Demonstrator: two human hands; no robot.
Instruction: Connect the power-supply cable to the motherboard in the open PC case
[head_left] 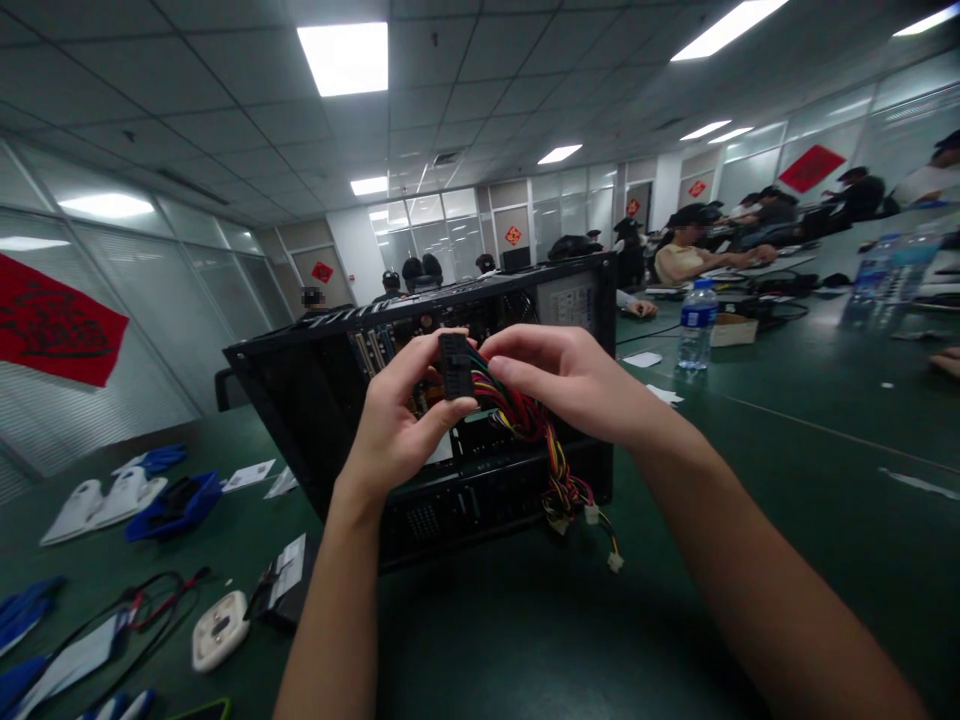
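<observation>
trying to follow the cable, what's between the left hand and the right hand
The head view shows a black connector, gripped by the left hand, with multicoloured wires running from it beside the right hand.

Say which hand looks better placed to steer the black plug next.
Probably the left hand: it grips the black plug at its top and bottom edges. The right hand is at the coloured wires beside the plug, so it seems better suited to guiding those.
</observation>
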